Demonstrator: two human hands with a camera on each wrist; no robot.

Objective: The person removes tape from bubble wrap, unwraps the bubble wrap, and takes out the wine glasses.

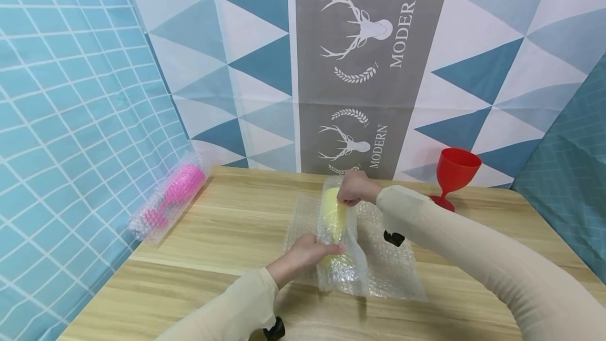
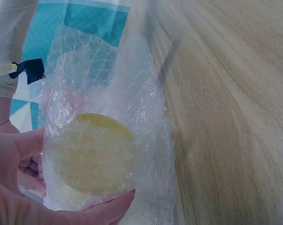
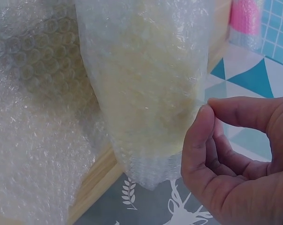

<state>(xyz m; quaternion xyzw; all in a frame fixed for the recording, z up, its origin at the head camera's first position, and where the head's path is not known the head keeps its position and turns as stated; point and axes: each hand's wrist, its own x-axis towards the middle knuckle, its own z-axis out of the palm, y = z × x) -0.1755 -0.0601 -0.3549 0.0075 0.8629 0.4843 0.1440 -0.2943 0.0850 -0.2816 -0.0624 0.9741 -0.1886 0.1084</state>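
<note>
A yellow goblet [image 1: 333, 213] lies rolled in clear bubble wrap [image 1: 390, 267], its stem end toward me. My left hand [image 1: 305, 254] holds the near end of the roll, thumb across the top. In the left wrist view, the goblet's round yellow foot [image 2: 96, 157] shows through the film between thumb and fingers. At the far end, my right hand [image 1: 358, 188] pinches the wrap's edge between thumb and forefinger. The right wrist view shows those fingertips meeting at the film's edge, the other fingers curled. A loose flap of wrap spreads flat to the right.
A red goblet [image 1: 455, 172] stands upright at the back right, behind my right forearm. A pink goblet [image 1: 182, 186] wrapped in bubble wrap lies at the left table edge. Patterned cloth [image 1: 255, 67] rises behind the wooden table [image 1: 227, 225].
</note>
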